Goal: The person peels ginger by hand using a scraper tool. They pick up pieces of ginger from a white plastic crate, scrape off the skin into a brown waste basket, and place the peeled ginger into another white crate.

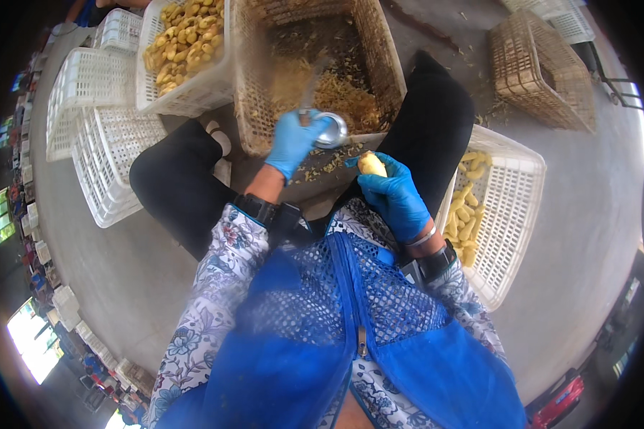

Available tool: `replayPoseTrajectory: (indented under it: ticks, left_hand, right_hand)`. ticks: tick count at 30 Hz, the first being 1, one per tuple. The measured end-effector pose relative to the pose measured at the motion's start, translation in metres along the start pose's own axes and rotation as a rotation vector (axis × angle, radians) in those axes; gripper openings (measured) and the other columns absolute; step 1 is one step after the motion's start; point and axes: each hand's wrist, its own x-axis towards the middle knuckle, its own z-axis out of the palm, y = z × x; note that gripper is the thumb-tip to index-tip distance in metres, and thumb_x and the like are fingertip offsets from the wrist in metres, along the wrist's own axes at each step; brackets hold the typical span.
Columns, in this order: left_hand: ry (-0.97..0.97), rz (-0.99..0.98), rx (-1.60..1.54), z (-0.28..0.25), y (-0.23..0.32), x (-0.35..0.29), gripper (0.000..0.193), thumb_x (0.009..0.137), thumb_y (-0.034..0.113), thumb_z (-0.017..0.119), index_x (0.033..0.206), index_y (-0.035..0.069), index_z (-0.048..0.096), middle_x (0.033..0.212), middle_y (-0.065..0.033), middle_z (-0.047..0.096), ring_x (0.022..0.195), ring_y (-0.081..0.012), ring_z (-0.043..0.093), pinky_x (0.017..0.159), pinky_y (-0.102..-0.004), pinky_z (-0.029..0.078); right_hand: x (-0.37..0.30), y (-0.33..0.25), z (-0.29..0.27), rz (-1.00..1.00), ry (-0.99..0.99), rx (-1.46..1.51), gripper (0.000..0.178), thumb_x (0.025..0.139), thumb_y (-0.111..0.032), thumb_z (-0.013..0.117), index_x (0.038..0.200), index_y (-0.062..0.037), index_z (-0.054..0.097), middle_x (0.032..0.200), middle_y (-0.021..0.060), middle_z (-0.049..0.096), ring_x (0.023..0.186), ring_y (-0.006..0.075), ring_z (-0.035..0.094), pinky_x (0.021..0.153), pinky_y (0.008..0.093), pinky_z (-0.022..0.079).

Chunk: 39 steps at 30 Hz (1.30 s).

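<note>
In a blue glove, my left hand (293, 145) is closed around the handle of a knife (312, 87), whose thin blade points away from me and is blurred. Against those fingers sits a shiny round metal thing (330, 131); I cannot tell whether it is part of the tool. My right hand (396, 193), also gloved in blue, grips a pale yellow root-like piece (372, 164), its browner tip upward. Both hands are over my lap, at the near side of a dirty crate (248, 93) with yellowish peelings (340, 100) inside.
A white crate (186, 107) of tan root-like pieces (186, 43) stands far left. Right of my leg, another white crate (511, 214) holds paler pieces (465, 218). More white crates (114, 154) are at left, a brown-stained one (540, 79) far right. Scraps (329, 163) litter the floor.
</note>
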Motion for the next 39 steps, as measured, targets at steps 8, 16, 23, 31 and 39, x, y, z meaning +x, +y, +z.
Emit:
replayPoseTrajectory:
  ticks: [8, 16, 23, 31, 39]
  left_hand:
    - [-0.073, 0.058, -0.327, 0.027, 0.008, -0.011, 0.024, 0.086, 0.027, 0.067, 0.094, 0.005, 0.067, 0.076, -0.0009, 0.065, 0.056, -0.0048, 0.057, 0.044, -0.0175, 0.041]
    - [-0.143, 0.107, -0.349, 0.030, 0.025, -0.014, 0.026, 0.085, 0.026, 0.069, 0.095, 0.002, 0.067, 0.081, -0.0021, 0.066, 0.057, -0.0070, 0.057, 0.047, -0.0201, 0.045]
    - [-0.102, -0.137, -0.377, 0.014, 0.042, -0.015, 0.026, 0.085, 0.027, 0.069, 0.097, 0.004, 0.067, 0.068, -0.0018, 0.062, 0.051, -0.0049, 0.053, 0.041, -0.0164, 0.039]
    - [0.009, -0.098, -0.249, 0.004, -0.006, 0.009, 0.020, 0.085, 0.023, 0.069, 0.090, 0.004, 0.066, 0.079, -0.0054, 0.067, 0.061, -0.0097, 0.063, 0.046, -0.0201, 0.047]
    - [-0.278, 0.064, -0.089, 0.034, 0.027, -0.004, 0.023, 0.084, 0.020, 0.070, 0.093, 0.000, 0.066, 0.079, -0.0035, 0.066, 0.074, -0.0091, 0.058, 0.067, -0.0256, 0.048]
  right_hand:
    - [0.003, -0.003, -0.004, 0.057, -0.042, 0.027, 0.027, 0.083, -0.006, 0.062, 0.109, -0.0049, 0.056, 0.075, -0.0033, 0.052, 0.061, 0.0034, 0.046, 0.054, 0.0158, 0.039]
    - [0.001, 0.000, 0.000, -0.029, -0.040, -0.012, 0.026, 0.087, -0.026, 0.062, 0.102, -0.0047, 0.059, 0.071, -0.0048, 0.048, 0.056, 0.0036, 0.041, 0.050, 0.0166, 0.033]
    - [-0.001, 0.002, 0.000, 0.050, -0.058, -0.022, 0.027, 0.090, -0.031, 0.058, 0.097, -0.0052, 0.060, 0.065, -0.0043, 0.044, 0.050, 0.0049, 0.036, 0.045, 0.0184, 0.028]
    - [-0.006, 0.008, -0.008, 0.119, -0.143, 0.109, 0.022, 0.089, -0.027, 0.059, 0.094, -0.0053, 0.060, 0.063, -0.0044, 0.043, 0.049, 0.0056, 0.036, 0.044, 0.0191, 0.027]
    - [0.000, 0.008, -0.002, 0.094, -0.020, -0.006, 0.016, 0.086, -0.018, 0.065, 0.096, -0.0083, 0.056, 0.067, -0.0057, 0.049, 0.051, 0.0034, 0.042, 0.044, 0.0177, 0.032]
